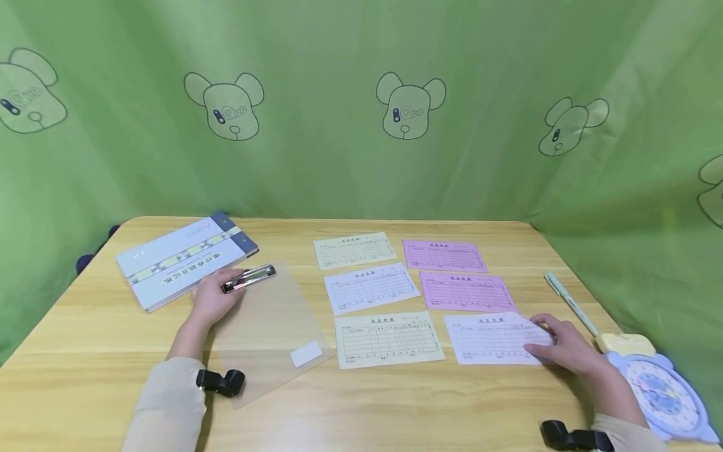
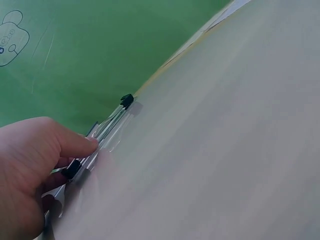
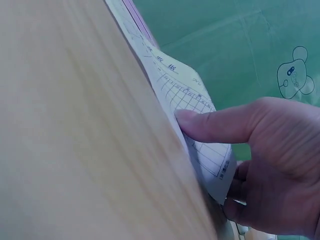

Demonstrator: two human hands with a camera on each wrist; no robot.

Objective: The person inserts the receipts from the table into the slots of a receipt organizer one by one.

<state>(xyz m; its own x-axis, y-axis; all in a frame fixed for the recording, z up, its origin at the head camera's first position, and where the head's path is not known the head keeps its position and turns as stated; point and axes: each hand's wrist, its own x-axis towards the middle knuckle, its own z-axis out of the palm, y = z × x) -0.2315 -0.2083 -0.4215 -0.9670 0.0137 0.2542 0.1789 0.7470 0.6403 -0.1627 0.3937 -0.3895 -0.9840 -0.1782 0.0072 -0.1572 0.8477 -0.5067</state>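
Observation:
At the left, a clear clipboard point(image 1: 265, 333) lies on the table, a small white label near its lower right corner. My left hand point(image 1: 217, 298) grips the metal clip point(image 1: 248, 278) at its top; in the left wrist view the thumb presses on the clip point(image 2: 111, 126). At the right front lies a white printed form slip point(image 1: 488, 339). My right hand point(image 1: 570, 345) pinches its right edge, and in the right wrist view the slip point(image 3: 192, 95) bends up off the table between thumb and fingers. The fingers behind the slip are partly hidden.
Several more form slips lie in two columns, among them a pale yellow one point(image 1: 390, 340) and a purple one point(image 1: 465, 292). A ring-bound account book point(image 1: 186, 257) sits at back left. A pen point(image 1: 570, 303) and toy clock point(image 1: 661, 392) are at right. A green curtain point(image 1: 339, 176) hangs behind.

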